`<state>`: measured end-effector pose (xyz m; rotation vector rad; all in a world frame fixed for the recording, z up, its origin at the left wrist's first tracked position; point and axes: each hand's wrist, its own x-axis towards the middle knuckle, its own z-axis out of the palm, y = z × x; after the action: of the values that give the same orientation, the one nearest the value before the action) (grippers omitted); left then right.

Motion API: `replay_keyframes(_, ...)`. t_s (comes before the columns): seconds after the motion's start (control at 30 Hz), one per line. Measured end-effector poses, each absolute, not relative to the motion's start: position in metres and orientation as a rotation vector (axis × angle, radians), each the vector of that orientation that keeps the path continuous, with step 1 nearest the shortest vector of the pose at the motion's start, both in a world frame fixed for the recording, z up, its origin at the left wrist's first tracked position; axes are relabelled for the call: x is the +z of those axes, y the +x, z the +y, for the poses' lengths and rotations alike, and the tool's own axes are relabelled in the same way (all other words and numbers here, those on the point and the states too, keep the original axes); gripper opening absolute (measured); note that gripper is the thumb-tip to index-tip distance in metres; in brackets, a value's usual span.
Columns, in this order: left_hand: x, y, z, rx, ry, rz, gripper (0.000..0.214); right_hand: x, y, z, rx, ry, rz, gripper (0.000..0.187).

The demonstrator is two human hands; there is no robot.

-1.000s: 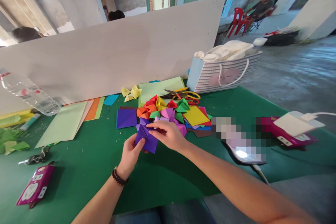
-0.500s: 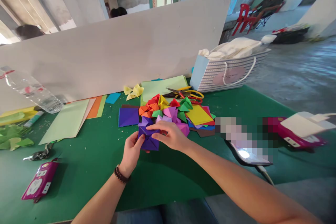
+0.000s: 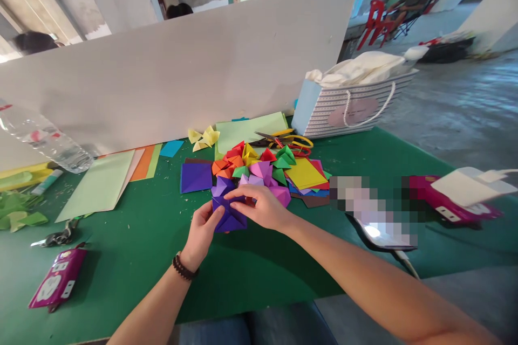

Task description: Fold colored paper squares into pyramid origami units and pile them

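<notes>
A square of purple origami paper, creased along several lines, is held above the green table. My left hand pinches its left edge, thumb on top and fingers underneath. My right hand reaches over from the right, its fingers bent on the sheet's upper part; whether it grips a flap I cannot make out. Just beyond lies a heap of folded paper pieces in red, orange, yellow, green and violet. Left of the heap is a stack of purple paper squares.
Scissors lie on pale green sheets behind the heap. A striped paper bag stands back right, a phone and charger to the right. Left are a plastic bottle, keys and a magenta tissue pack.
The camera view has shifted slightly. My right fingers have moved a little on the purple paper; my left hand keeps its pinch.
</notes>
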<state>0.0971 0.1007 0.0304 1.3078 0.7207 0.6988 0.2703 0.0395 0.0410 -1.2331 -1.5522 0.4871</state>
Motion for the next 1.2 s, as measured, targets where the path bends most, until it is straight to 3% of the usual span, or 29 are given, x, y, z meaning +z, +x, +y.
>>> replay_keyframes(0.5, 0.026, 0.096, 0.103, 0.91, 1.257, 0.77, 0.028, 0.044, 0.271, 0.039, 0.686, -1.275, -1.348, 0.025)
replay_keyframes(0.83, 0.032, 0.099, 0.102, 0.868, 1.166, 0.791, 0.036, 0.043, 0.271, 0.039, 0.816, -1.239, -1.301, 0.023)
replay_keyframes(1.03, 0.036, 0.094, 0.101, 0.76, 1.157, 0.685, 0.058, 0.045, 0.268, 0.041, 0.886, -1.153, -1.087, 0.025)
replay_keyframes(1.2, 0.039, 0.098, 0.098, 0.707, 1.239, 0.699, 0.034, 0.045, 0.261, 0.039, 0.889, -1.082, -0.923, 0.024)
